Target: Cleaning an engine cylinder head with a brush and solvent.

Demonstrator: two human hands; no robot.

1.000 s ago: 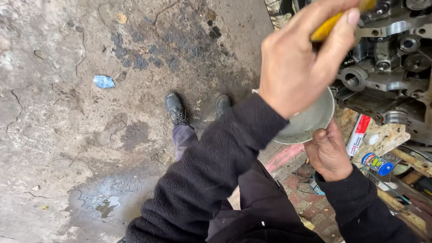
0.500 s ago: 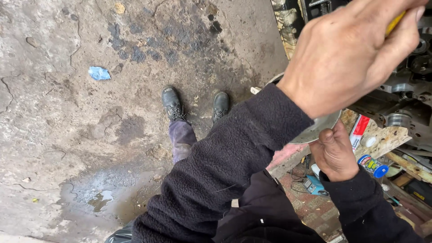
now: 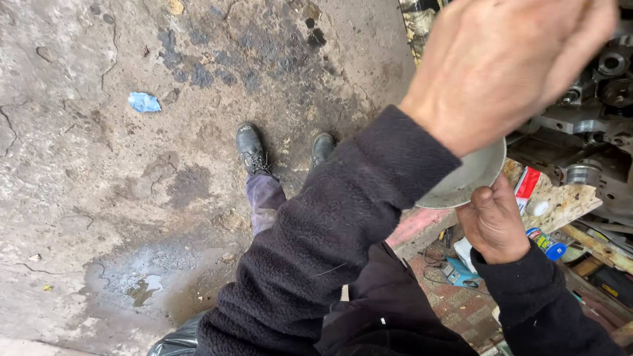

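Cracked, oil-stained concrete floor (image 3: 132, 165) filled the left and centre of the head view, with a wet patch (image 3: 142, 290) toward its lower left and a scrap of blue litter (image 3: 144, 102) near its upper left. Two black boots (image 3: 252, 148) stood side by side near the middle of the floor. The left hand (image 3: 508, 62), raised close to the camera at the upper right, showed only its back; its fingers were curled, but whether they held anything could not be told. Its dark fleece sleeve (image 3: 330, 244) ran diagonally down to the lower centre. Just beneath that wrist sat a shallow metal bowl (image 3: 471, 178), its pale inside partly hidden by the arm. The right hand (image 3: 494, 224) gripped the bowl from below, its fingers (image 3: 484, 198) closed over the lower rim. Behind the bowl, grey engine parts (image 3: 593, 118) occupied the right edge of the view. A chipped wooden board (image 3: 560, 204) lay below them, carrying a red and white tube (image 3: 526, 183). A blue-capped can (image 3: 547, 244) rested just beside the right wrist, among clutter on a red tiled patch (image 3: 461, 303).
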